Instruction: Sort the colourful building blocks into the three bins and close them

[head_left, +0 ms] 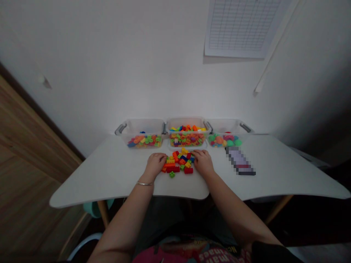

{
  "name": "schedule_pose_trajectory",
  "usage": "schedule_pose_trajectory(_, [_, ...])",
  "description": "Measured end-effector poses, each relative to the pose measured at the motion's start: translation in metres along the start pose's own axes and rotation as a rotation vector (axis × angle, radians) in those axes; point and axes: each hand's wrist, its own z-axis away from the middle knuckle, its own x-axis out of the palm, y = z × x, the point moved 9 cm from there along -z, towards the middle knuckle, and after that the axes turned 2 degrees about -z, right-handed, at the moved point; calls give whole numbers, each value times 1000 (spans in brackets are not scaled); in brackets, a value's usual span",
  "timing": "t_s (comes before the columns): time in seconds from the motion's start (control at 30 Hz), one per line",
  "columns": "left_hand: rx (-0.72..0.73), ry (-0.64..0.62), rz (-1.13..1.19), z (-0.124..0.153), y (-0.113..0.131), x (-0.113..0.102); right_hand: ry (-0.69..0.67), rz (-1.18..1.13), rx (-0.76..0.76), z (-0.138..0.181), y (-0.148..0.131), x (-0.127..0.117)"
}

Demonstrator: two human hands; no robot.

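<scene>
A small pile of toy building bricks (175,159) in red, orange, yellow, green and blue lies on the white table between my hands. My left hand (157,162), with a thin bangle at the wrist, rests at the pile's left edge, fingers curved loosely beside the orange bricks. On the opposite side, my right hand (202,161) lies at the pile's right edge, its fingertips near the blue and red bricks. Neither hand visibly grips a brick. A red brick (188,171) and a green piece (172,175) sit at the near side of the pile.
Three clear plastic bins line the wall: the left bin (145,126) and middle bin (189,122) hold bricks, the right bin (229,126) colourful rounded pieces. A pixelated flat rectangular item (241,162) lies on the white table (109,175), right of my right hand. A printed sheet (241,29) hangs above.
</scene>
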Motion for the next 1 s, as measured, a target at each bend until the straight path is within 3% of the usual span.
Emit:
schedule_pose_trajectory(0.27, [-9, 2, 14, 0, 0, -1, -8, 123, 186, 2, 12, -8])
schedule_pose_trajectory(0.63, [-12, -23, -7, -1, 0, -2, 2, 64, 207, 6, 15, -3])
schedule_pose_trajectory(0.73, [-12, -33, -5, -1, 1, -2, 133, -23, 161, 5, 12, -14])
schedule_pose_trajectory(0.9, [-11, -27, -13, 0, 0, -4, 521, -205, 39, -8, 3, -67])
schedule_pose_trajectory(1.0, [-12, -19, -3, 0, 0, -5, 647, -300, 82, -29, 9, -92])
